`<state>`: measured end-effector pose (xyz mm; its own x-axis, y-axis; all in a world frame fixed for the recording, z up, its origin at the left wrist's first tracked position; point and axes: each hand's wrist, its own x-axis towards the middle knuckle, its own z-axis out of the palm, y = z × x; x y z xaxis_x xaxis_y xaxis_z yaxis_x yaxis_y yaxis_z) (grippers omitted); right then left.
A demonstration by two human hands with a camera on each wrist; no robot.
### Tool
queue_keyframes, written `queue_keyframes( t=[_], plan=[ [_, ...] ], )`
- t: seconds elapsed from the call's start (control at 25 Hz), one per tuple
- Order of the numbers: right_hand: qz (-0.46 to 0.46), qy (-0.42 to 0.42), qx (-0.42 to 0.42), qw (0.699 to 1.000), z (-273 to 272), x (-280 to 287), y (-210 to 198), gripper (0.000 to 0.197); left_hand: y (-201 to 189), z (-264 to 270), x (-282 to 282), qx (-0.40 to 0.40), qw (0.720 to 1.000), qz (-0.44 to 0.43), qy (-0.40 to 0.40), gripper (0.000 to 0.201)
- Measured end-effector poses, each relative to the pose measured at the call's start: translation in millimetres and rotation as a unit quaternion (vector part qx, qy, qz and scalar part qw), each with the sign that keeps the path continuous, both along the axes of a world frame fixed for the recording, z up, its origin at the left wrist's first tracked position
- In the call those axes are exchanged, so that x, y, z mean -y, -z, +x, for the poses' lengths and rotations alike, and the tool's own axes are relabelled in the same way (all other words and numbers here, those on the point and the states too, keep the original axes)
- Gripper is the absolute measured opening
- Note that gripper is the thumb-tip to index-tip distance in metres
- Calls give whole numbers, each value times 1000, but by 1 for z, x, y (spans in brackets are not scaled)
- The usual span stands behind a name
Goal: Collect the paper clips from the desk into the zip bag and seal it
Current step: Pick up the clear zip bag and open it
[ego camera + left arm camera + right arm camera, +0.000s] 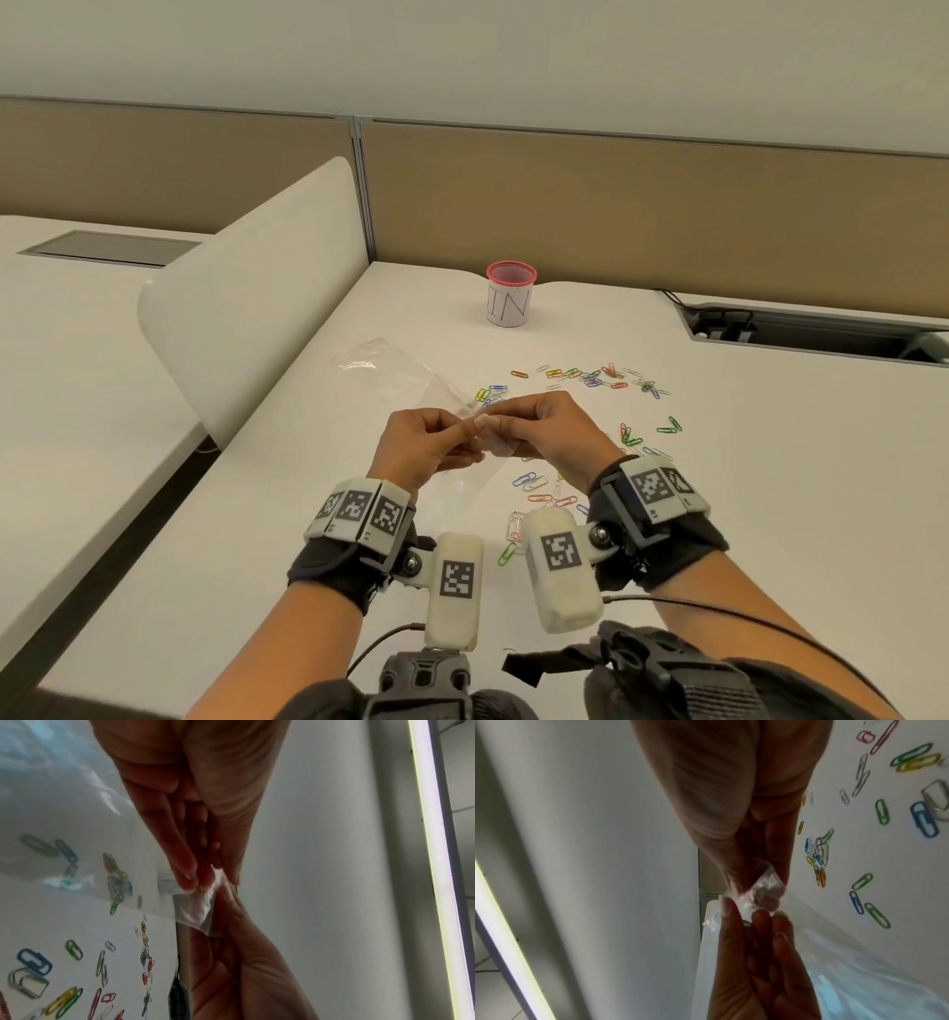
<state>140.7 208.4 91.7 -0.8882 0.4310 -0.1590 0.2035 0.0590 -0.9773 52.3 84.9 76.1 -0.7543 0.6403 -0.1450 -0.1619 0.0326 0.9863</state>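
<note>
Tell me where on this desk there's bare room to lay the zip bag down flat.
Bare desk lies left of the left hand, toward the white divider, and around the pink cup. It is crowded with paper clips ahead of and under the right hand.

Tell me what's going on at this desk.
A person holds a clear zip bag up over the desk, both hands pinching one edge of it: the left hand and the right hand meet fingertip to fingertip, apparently working its opening apart. The coloured paper clips lie scattered on the desk; none shows inside the bag. A pink mesh cup stands further back.
</note>
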Motion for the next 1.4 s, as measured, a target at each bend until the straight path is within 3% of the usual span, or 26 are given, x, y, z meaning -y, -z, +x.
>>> queue_keyframes(
  t=[0.16,0.28,0.44,0.6,0.72,0.88,0.96,1.04,1.16,1.4],
  plan=[
    [46,17,10,999,-3,-1,2,22,-2,-1,-4,-21,1000,0,0,22],
    [54,35,10,998,-5,1,1,5,-2,1,-8,-32,999,-7,2,24],
    [42,56,3,998,-5,1,2,13,-2,-1,-9,-45,998,-31,15,27],
    [186,87,11,979,-5,-7,3,28,-2,-4,-9,-97,992,-76,10,27],
    [279,50,6,959,-4,-7,-1,34,-2,-5,-12,-132,986,-101,15,26],
    [334,-34,45,941,-7,-2,-7,15,-7,-1,-17,-175,976,-122,38,24],
    [355,-80,100,926,-9,-3,-8,29,-10,0,-18,-198,968,-139,62,25],
    [418,-109,155,888,-8,-4,-9,42,-14,0,-17,-220,960,-159,65,25],
    [474,-103,212,848,-5,-10,-11,52,-20,-8,-12,-254,947,-192,46,27],
    [397,-118,202,887,-9,-8,-11,78,-20,-9,-9,-324,919,-221,49,25]
  ],
)
